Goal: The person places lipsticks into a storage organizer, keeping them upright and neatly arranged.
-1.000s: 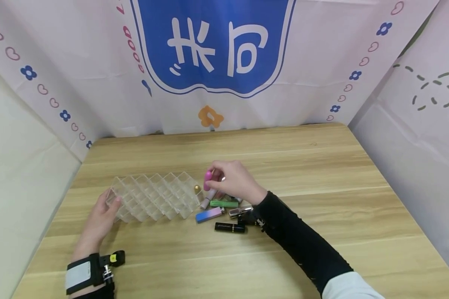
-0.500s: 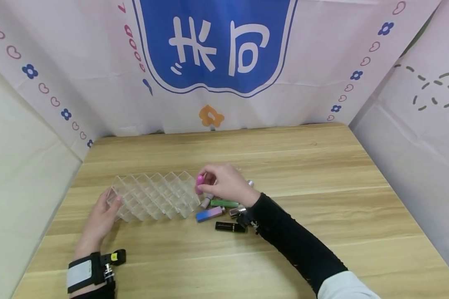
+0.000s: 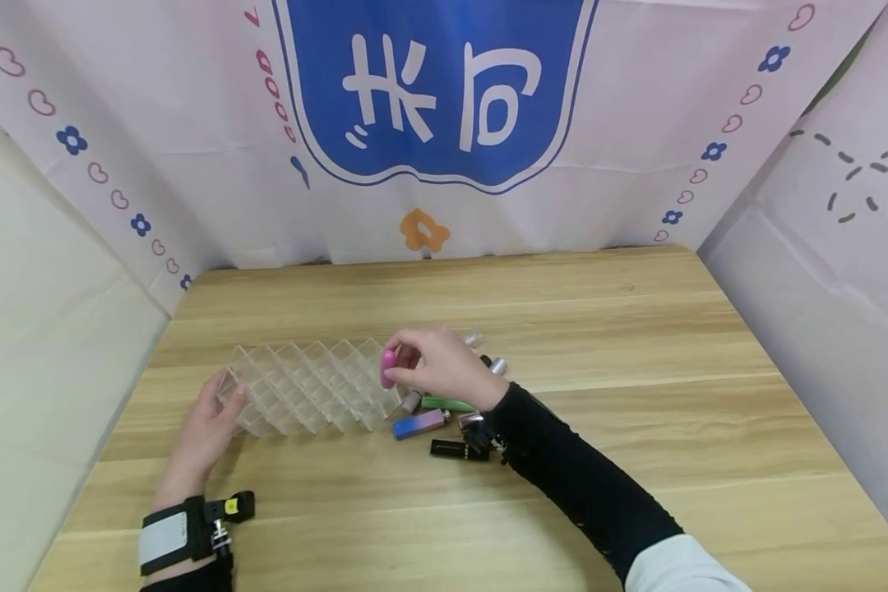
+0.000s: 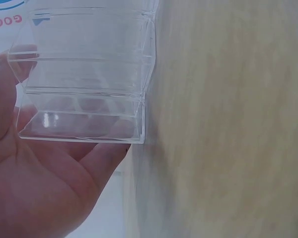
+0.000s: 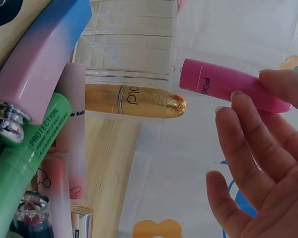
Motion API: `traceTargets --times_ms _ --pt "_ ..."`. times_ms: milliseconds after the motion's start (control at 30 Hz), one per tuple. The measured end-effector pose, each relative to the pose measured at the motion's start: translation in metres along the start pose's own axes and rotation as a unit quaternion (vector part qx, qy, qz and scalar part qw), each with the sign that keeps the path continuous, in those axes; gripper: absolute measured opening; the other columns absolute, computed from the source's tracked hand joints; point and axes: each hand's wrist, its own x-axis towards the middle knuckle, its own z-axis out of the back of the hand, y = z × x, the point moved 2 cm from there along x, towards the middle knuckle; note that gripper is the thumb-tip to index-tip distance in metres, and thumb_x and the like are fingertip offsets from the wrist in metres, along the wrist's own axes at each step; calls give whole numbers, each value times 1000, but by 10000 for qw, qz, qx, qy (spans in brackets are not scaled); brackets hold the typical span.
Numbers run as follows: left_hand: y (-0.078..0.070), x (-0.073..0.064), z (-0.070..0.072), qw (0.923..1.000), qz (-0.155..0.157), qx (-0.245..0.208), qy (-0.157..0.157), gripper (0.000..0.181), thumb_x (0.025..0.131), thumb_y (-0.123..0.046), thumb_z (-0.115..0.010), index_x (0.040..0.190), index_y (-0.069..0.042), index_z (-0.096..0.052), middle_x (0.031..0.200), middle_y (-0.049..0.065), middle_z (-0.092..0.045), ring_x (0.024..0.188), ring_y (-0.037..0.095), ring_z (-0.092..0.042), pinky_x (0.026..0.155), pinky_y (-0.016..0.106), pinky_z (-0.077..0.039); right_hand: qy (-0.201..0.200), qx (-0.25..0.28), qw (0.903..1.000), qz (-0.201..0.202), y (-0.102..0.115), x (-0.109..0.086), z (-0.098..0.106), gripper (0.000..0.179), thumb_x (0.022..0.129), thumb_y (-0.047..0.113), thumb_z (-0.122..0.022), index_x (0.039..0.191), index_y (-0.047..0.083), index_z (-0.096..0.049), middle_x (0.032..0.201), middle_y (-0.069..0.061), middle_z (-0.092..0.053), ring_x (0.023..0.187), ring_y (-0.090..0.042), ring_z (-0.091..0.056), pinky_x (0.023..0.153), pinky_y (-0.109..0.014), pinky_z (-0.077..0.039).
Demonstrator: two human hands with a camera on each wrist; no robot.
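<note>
A clear acrylic lipstick organizer (image 3: 303,386) with diamond-shaped compartments stands on the left part of the table. My left hand (image 3: 210,423) grips its left end, thumb on one side and fingers behind, as the left wrist view also shows. Between thumb and fingers, my right hand (image 3: 444,366) pinches a pink lipstick tube (image 5: 228,85) over the organizer's right end. A gold lipstick tube (image 5: 136,100) sits in an end compartment, its rounded tip sticking out; in the head view it is hidden behind the right hand.
Right of the organizer lie several cosmetic tubes: a blue-pink one (image 3: 420,424), a green one (image 3: 447,404), a black one (image 3: 459,450) and a pale lilac one (image 5: 72,134). The right forearm covers part of the pile. A printed cloth (image 3: 266,205) hangs behind the table (image 3: 599,329).
My right hand has moved left with the pink lipstick tube, from above the pile to the organizer's right end. The left hand keeps its grip in place.
</note>
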Motion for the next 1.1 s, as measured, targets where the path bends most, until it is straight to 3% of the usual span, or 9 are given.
traceTargets --times_ms 567,767,1100 --pt "-1 -1 -1 9999 -43 -105 18 74 105 -45 -31 157 -3 0 161 32 -6 141 60 -17 108 75 -23 172 78 9998 24 -4 5 -7 16 92 24 -69 107 19 -68 84 10 -71 74 1 -64 70 -17 -52" --pt "0 0 -1 10000 39 -61 16 75 105 -48 -31 157 -4 1 161 32 -5 141 60 -16 108 75 -22 166 -148 9997 96 -2 6 -8 17 92 25 -70 108 19 -68 84 11 -71 74 2 -63 70 -15 -52" --pt "-2 -2 -2 9999 -95 -84 -30 72 106 -45 -32 158 -5 -1 161 32 -7 142 60 -15 108 75 -21 199 -447 9985 236 3 6 -9 17 93 28 -68 107 19 -67 85 11 -70 74 2 -62 70 -14 -51"
